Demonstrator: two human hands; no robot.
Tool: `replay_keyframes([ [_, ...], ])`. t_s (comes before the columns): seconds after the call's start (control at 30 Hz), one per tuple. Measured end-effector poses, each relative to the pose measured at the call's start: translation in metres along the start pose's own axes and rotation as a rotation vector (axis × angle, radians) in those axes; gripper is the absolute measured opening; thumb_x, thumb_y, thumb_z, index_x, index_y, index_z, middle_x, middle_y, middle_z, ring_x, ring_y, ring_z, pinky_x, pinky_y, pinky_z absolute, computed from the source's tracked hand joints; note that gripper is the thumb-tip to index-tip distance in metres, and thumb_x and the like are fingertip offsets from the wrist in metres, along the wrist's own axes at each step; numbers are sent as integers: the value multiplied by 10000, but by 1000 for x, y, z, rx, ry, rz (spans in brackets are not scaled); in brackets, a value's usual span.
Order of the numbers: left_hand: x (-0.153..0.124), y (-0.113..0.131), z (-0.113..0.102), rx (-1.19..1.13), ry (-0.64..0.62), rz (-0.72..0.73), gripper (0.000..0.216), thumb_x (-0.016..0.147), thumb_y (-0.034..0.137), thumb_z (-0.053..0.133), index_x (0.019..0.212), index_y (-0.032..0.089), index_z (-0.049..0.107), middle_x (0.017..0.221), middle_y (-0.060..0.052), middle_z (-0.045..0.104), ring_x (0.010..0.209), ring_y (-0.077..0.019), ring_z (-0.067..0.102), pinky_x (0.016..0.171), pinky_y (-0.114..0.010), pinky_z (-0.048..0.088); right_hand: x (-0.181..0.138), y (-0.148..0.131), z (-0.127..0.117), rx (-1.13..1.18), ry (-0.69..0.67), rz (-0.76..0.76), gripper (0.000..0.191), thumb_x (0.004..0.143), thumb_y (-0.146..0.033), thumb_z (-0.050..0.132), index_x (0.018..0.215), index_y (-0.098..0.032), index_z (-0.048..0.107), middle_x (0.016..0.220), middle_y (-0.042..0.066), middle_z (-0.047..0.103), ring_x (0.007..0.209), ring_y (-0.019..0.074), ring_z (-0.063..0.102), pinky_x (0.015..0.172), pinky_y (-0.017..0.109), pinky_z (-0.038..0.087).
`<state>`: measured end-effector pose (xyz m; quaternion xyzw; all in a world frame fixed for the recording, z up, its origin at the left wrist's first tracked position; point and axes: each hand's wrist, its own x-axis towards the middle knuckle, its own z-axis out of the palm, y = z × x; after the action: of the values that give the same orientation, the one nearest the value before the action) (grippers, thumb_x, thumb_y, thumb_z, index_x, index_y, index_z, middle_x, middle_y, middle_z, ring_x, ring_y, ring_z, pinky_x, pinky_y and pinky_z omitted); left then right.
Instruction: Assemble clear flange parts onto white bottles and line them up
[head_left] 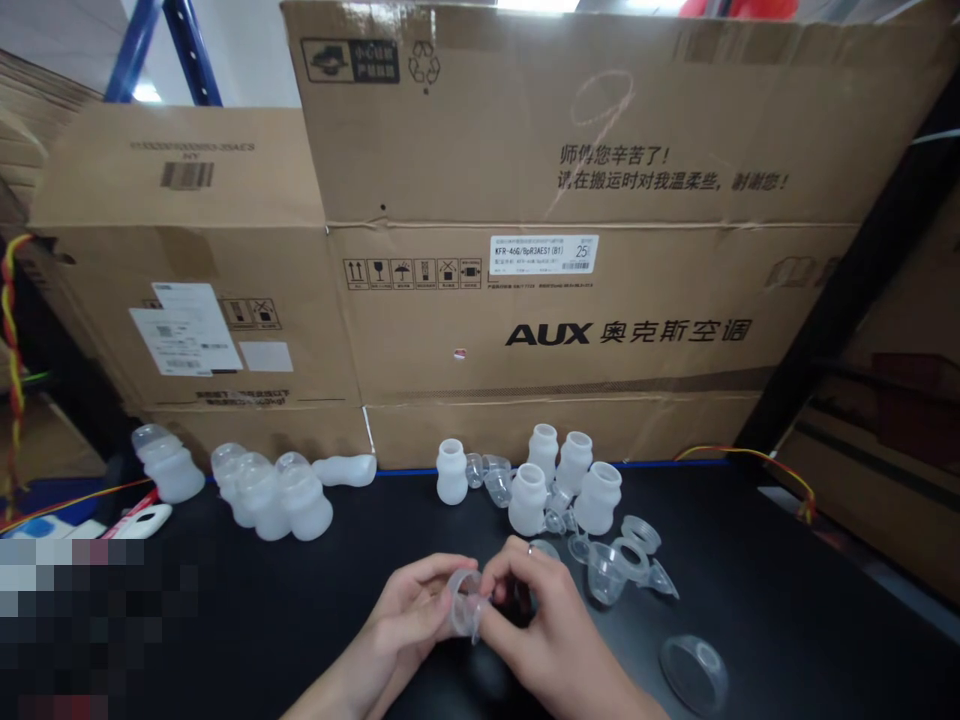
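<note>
Low at the near edge of the black counter (787,600), the left hand (409,610) and right hand (544,615) meet, fingers of both pinching a small clear plastic funnel piece (466,603) between them. Just right lies a clear round lid (695,672) with open room around it. Beyond stand clear funnels (616,565), then white bottles (574,480), left more bottles (274,495), against cardboard boxes (585,250).
</note>
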<state>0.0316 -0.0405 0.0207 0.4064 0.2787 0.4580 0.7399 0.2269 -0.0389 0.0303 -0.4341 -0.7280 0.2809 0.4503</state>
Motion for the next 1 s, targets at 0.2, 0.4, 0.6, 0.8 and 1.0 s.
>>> replay_keyframes([
  [0.2, 0, -3, -2, 42, 21, 8, 420, 797, 393, 880, 1153, 187, 793, 1135, -152, 793, 1131, -319, 709, 1002, -440, 500, 0, 5, 5, 69, 20, 50, 68, 779, -162, 677, 771, -212, 632, 735, -24, 602, 654, 136, 562, 592, 232, 418],
  [0.4, -2, -15, -14, 135, -54, 73, 477, 728, 431, 939, 1113, 187, 802, 1081, -162, 803, 1041, -337, 741, 909, -446, 547, -2, 11, 10, 203, -66, 56, 314, 700, -120, 659, 988, -228, 595, 825, -33, 623, 682, 134, 582, 599, 221, 440],
  [0.6, 1, -29, -19, 113, -55, 171, 431, 665, 399, 987, 1031, 234, 832, 918, -61, 773, 831, -201, 725, 744, -294, 521, -2, 7, 9, 140, -93, -19, 180, 730, -125, 673, 886, -213, 656, 793, -25, 609, 665, 132, 574, 595, 223, 415],
  [0.8, 2, -34, -16, 120, -62, 180, 419, 635, 428, 997, 970, 225, 848, 859, -26, 697, 732, -134, 650, 647, -234, 464, -5, 10, 14, 168, -82, -25, 128, 767, -187, 709, 841, -221, 610, 772, -35, 576, 657, 124, 519, 582, 213, 368],
  [1.0, -1, -28, -9, 118, -26, 132, 470, 585, 448, 1016, 972, 235, 855, 894, -44, 765, 834, -176, 708, 765, -271, 526, -4, 5, 14, 203, -101, 29, 151, 765, -198, 690, 856, -221, 572, 764, -41, 561, 653, 128, 521, 583, 221, 378],
])
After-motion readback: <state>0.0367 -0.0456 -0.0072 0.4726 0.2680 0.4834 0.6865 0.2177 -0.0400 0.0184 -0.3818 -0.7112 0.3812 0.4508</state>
